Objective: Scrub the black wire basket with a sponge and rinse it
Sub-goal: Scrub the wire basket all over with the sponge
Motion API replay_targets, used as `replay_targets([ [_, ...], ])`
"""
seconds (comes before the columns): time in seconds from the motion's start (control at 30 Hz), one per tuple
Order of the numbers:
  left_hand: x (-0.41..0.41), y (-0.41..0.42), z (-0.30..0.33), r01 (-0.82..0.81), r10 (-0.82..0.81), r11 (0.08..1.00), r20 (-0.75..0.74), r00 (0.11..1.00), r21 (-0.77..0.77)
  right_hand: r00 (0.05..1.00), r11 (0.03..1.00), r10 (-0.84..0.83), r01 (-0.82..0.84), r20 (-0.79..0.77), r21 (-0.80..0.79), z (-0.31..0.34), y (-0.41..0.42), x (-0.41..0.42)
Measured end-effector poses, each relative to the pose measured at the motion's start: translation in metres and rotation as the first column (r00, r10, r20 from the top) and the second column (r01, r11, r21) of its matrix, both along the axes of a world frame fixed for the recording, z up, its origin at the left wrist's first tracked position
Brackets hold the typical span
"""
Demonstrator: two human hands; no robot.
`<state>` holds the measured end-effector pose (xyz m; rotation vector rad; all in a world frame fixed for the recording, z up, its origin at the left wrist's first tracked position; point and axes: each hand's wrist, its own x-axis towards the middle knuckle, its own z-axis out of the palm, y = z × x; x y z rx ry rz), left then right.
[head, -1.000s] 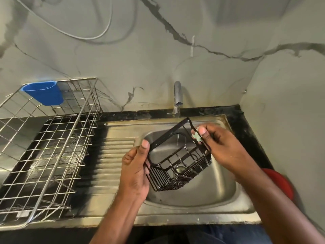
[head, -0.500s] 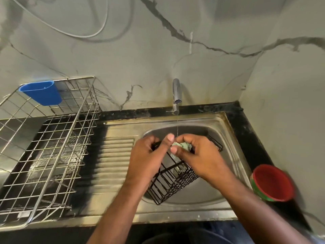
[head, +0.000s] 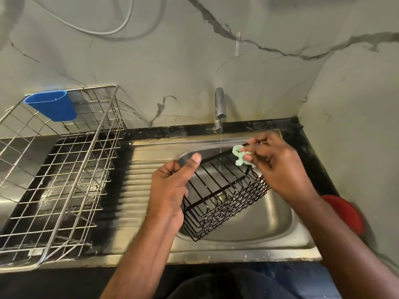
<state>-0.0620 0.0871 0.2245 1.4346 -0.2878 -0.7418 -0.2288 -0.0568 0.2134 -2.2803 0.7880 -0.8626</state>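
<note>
Gripping black wire basket [head: 224, 197], left hand [head: 172, 188]; right hand [head: 278, 167] pinching sponge [head: 240, 157]

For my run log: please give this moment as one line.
left hand: holds basket | right hand: sponge on rim | tap: running

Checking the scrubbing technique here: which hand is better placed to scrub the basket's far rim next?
The right hand: it already pinches the green sponge against the black wire basket at that rim, while the left hand grips its near side.
</note>
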Motion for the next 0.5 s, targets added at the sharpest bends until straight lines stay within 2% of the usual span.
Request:
replay_targets([
  [0.07, -0.004, -0.001, 0.001, -0.004, 0.005, 1.000, 0.048, 0.999, -0.024, 0.996, 0.992, -0.050, 0.042, -0.068, -0.119, 0.001, 0.001, 0.002],
  [0.13, -0.006, -0.002, -0.002, -0.031, 0.038, 0.997, 0.096, 0.995, -0.072, 0.999, 0.991, -0.019, 0.014, -0.031, -0.133, 0.007, 0.013, 0.007],
  [0.2, -0.004, -0.004, -0.006, -0.054, 0.074, 0.990, 0.156, 0.985, -0.132, 0.987, 0.981, 0.160, -0.159, -0.003, -0.113, 0.015, 0.034, 0.017],
  [0.27, -0.003, -0.004, -0.008, -0.071, 0.107, 0.980, 0.194, 0.975, -0.184, 0.936, 0.926, 0.347, -0.352, -0.065, -0.135, 0.018, 0.052, 0.026],
  [0.3, -0.003, -0.004, -0.009, -0.086, 0.126, 0.976, 0.201, 0.972, -0.199, 0.920, 0.903, 0.381, -0.392, -0.092, -0.176, 0.016, 0.054, 0.029],
  [0.5, -0.004, 0.002, -0.010, -0.148, 0.191, 0.967, 0.205, 0.960, -0.209, 0.962, 0.936, 0.259, -0.271, -0.082, -0.225, 0.004, 0.014, 0.014],
])
